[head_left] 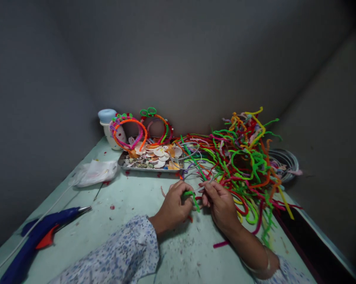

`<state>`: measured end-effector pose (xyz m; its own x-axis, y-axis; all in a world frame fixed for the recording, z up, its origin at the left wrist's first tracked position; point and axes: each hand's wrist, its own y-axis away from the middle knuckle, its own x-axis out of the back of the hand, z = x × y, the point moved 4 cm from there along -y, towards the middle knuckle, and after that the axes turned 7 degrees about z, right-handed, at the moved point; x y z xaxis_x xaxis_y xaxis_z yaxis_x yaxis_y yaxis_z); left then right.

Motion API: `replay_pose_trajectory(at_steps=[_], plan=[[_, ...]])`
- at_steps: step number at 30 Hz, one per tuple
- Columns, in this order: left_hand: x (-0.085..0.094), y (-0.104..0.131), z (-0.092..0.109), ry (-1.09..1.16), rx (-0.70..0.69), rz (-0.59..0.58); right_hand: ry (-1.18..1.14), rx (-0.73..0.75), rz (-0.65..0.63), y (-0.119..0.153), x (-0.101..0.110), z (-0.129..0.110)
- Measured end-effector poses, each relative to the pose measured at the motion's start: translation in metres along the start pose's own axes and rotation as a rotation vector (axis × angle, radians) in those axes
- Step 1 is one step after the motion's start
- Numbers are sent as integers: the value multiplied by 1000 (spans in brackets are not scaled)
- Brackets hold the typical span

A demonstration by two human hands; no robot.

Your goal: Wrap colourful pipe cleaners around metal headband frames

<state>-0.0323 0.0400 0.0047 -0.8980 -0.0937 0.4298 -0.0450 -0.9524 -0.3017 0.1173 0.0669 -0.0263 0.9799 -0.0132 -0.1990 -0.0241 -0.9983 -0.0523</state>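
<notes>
"Blue gun [47, 232] far left; what do we have next?"

"A bag [99, 173], then the tray [150, 170]. Our left hand [174, 206] holds a bent green stem [194, 199], fingers curled in."

"And our right hand [222, 205]?"

"Near the left, pinching a pale wire [200, 189]; we can't tell if it grips the darker stem [192, 156] too. Then the stem pile [248, 157] and a coil [293, 161]."

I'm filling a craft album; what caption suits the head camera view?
Left hand holding green pipe cleaner, right hand close by, before a tray of shells and bright headbands.
</notes>
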Motion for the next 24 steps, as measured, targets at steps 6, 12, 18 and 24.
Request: replay_pose_trajectory(at_steps=[6, 12, 18, 24], plan=[[2, 1, 1, -132, -50, 117, -20, -13, 0, 0, 0, 2], [6, 2, 1, -144, -58, 183, -34, -20, 2, -1, 1, 1], [7, 2, 3, -120, -66, 195, -31, -20, 3, -1, 1, 0], [7, 1, 2, -118, -73, 193, -42, -24, -3, -1, 0, 1]])
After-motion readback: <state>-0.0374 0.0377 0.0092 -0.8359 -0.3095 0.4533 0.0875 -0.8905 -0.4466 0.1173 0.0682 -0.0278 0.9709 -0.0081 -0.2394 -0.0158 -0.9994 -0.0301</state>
